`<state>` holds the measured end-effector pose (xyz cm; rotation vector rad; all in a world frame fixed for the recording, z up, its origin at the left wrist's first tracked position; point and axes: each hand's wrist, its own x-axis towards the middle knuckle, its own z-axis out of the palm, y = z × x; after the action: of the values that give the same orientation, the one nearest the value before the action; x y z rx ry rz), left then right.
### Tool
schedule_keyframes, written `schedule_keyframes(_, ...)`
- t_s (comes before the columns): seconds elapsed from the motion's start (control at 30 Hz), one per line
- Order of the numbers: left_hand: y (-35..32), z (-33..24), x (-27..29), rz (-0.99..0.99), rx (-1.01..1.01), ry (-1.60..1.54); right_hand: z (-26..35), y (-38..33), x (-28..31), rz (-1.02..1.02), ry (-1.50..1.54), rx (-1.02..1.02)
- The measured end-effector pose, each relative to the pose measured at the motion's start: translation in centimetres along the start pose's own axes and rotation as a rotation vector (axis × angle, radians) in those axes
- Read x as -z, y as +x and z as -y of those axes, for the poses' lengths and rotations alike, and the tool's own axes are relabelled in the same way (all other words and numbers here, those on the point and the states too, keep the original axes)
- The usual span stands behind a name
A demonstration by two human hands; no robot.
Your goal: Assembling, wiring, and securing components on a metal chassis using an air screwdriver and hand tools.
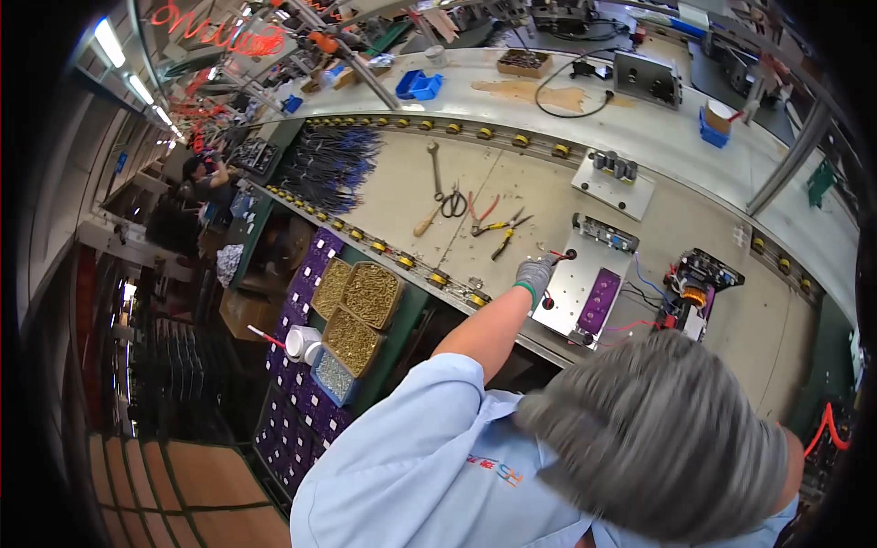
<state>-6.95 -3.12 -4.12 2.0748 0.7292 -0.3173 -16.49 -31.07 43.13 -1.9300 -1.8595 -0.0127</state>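
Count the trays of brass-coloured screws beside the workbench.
3, clustered at the bench's near left edge: one furthest left, one beside it, one just below them. Others may be hidden elsewhere.

Factory assembly line: conveyor bench (pixel 548 196), screw bins (pixel 361 306) (pliers (pixel 498 226) too).

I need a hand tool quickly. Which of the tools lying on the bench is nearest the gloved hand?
The yellow-handled pliers, just left of the gloved hand. The red-handled pliers, scissors, screwdriver and wrench lie farther left.
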Motion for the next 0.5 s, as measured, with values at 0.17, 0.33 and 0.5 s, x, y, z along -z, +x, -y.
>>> schedule_keyframes(0.17, 1.5, 2.2, 0.5, 0.071, -0.689, 1.008, 0.2, 3.3, -2.0, 0.068, 0.02, 0.072)
schedule_keyframes(0.33, 8.5, 1.6, 6.5, 0.301, -0.667, 1.294, -2.1, 4.7, -4.3, 0.105, 0.077, -0.068)
schedule_keyframes(0.5, 14.5, -10.6, 9.8, 0.083, -0.392, 0.397, -5.5, 6.2, -5.3, 0.108, 0.138, -0.229)
